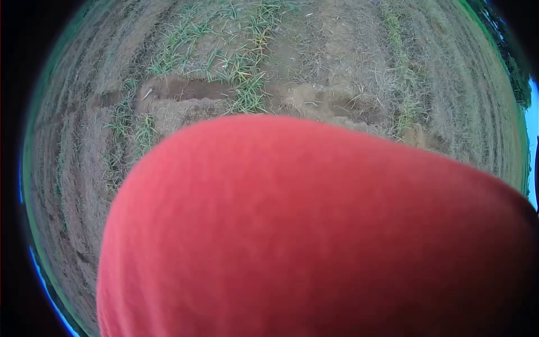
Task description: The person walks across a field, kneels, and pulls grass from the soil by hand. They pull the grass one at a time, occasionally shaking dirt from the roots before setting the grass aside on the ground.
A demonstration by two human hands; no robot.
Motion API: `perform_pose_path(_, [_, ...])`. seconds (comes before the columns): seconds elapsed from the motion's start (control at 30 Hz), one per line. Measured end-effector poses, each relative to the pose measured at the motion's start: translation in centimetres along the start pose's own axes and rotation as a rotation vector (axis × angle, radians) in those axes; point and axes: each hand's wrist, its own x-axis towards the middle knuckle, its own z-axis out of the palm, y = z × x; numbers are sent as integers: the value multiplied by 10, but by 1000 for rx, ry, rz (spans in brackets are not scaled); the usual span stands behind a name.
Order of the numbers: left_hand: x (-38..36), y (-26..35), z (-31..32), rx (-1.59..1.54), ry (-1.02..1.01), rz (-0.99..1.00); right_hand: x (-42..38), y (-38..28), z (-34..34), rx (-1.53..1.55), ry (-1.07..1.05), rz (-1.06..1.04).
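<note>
A large red piece of cloth [292,224], blurred and very close to the camera, fills the lower middle and right of the head view. It looks like clothing over a bent limb, but which limb I cannot tell. Neither my left hand nor my right hand shows. Whatever lies behind the red cloth is hidden. Beyond its upper edge, green long-leaved plants [250,84] grow in a row on the brown soil.
A shallow dark furrow [193,90] crosses the field, with a small pale object [147,94] beside it. More plant rows [407,101] run up the right side. Dark trees [508,62] and sky edge the far right.
</note>
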Motion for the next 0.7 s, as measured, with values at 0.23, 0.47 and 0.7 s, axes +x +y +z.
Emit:
perform_pose_path(0.23, [-25,-74,-28,10,-42,171,67,6,37,2,30,116])
perform_pose_path(0.47, [-131,-272,-19,-283,-138,-211,85,-51,99,-40,68,342])
perform_pose_path(0.7, [-428,-458,202,-465,-497,-1323,84,-142,166,128,70,413])
